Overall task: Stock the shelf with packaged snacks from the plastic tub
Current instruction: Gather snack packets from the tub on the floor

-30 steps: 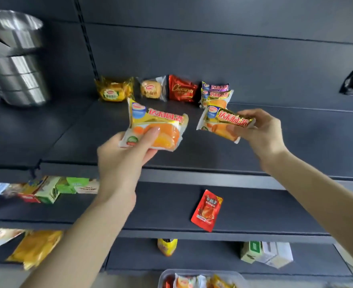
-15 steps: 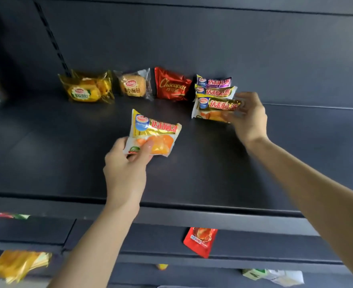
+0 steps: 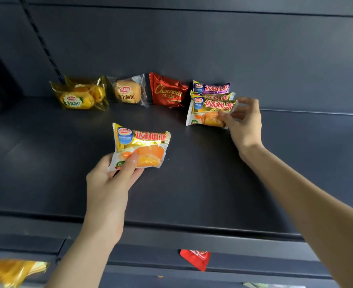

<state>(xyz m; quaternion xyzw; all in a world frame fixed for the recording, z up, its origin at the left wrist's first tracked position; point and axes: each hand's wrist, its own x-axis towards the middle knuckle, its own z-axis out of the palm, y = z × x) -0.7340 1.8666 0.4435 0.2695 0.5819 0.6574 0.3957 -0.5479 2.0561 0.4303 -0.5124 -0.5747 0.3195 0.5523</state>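
Both packs have travelled in over the shelf (image 3: 192, 194) since a second ago, and the one on my right has gone from mid-air at the front edge to the back row. From my seat, the right hand (image 3: 244, 123) pinches the right pack (image 3: 207, 113) by its right-hand seam, thumb on the face and fingers curled behind. The pack's lower edge looks to be down on the shelf, though I cannot be sure. It stands label-forward, leaning against the gold pack (image 3: 213, 96) and the purple pack (image 3: 211, 87) behind it. I judge it is held by the seam so that it can be fronted against its own kind without knocking them over. The left hand (image 3: 109, 179) grips the left pack (image 3: 140, 146) at its lower left corner, thumb across the front and fingers underneath. It holds the pack face-up near mid-shelf, well apart from the row and probably waiting its turn for the same stack. Whether it touches the shelf I cannot tell. Further along the back, from right to left, stand a red pack (image 3: 167, 91), a bun pack (image 3: 127, 92) and a yellow pack (image 3: 80, 95), all facing out and sorted by type. Below, a red sachet (image 3: 195, 258) lies on the lower shelf (image 3: 254, 265). No tub is in view.
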